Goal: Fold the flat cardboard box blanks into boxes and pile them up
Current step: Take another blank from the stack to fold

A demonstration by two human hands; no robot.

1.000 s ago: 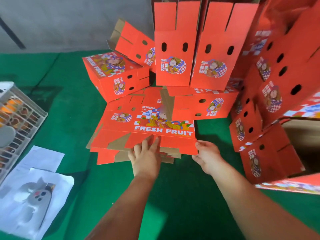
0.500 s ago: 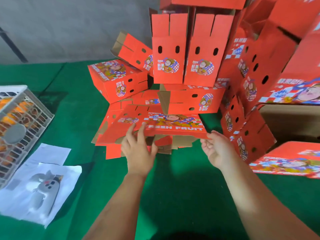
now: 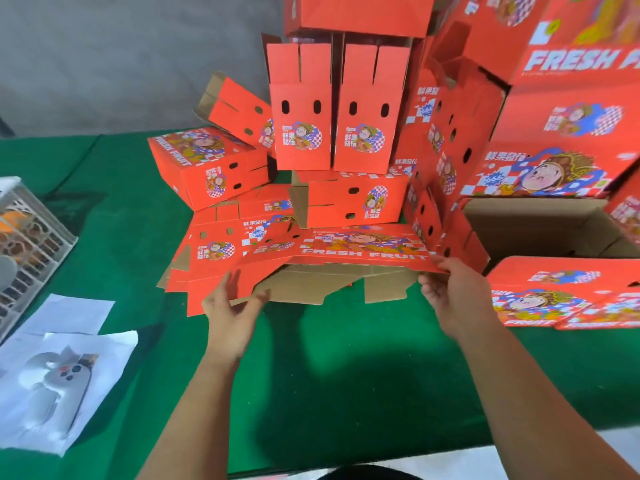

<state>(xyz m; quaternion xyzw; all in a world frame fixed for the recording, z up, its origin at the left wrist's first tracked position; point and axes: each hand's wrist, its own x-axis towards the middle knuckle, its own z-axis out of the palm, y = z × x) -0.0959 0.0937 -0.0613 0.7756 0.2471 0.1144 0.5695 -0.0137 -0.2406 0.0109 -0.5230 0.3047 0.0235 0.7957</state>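
Note:
A flat red cardboard blank printed FRESH FRUIT is lifted at its near edge, its brown underside showing. My left hand grips its near left flap. My right hand pinches its near right corner. Under it lies a stack of more flat blanks on the green cloth. Behind and to the right rises a pile of folded red boxes, some upright, some tilted.
The green table cloth stretches toward me. A grey mesh crate stands at the left edge. White paper with a grey toy lies front left. An open brown-lined box sits at the right among red boxes.
The top blank's near edge has risen off the stack, held by both hands. My view has tilted up and closer, showing more stacked boxes on the right.

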